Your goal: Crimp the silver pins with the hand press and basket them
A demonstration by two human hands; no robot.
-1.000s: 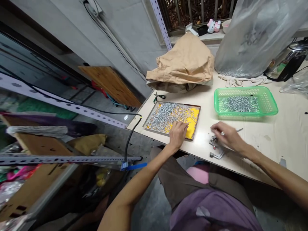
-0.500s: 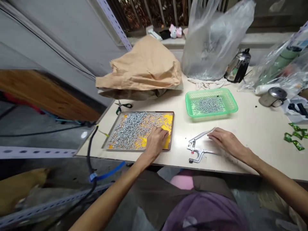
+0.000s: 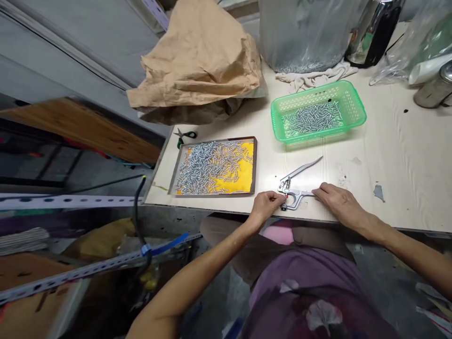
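Note:
Snap-fastener style hand pliers [image 3: 298, 194] rest near the table's front edge, their upper handle raised and the handles apart. My right hand [image 3: 339, 202] has its fingers closed on the end of the lower handle. At the jaw, beside a small red part, the fingertips of my left hand [image 3: 268, 205] are pinched together; whatever is between them is hidden. To the left lies a shallow tray [image 3: 254, 165] with a yellow bottom, holding many small silvery metal pins [image 3: 199, 167]. A green plastic basket [image 3: 319, 136] behind the pliers contains similar small metal pieces [image 3: 314, 118].
Scissors [image 3: 185, 136] lie behind the tray. Further back are a crumpled brown paper bag [image 3: 205, 61], a large clear plastic bag [image 3: 303, 37], a white cloth [image 3: 318, 77] and a kettle [image 3: 374, 33]. A metal cup [image 3: 432, 87] stands at the right.
My left hand has left the tray and moved right to the pliers' jaw. My right hand has shifted from the upper handle to the lower one. The view has tilted down.

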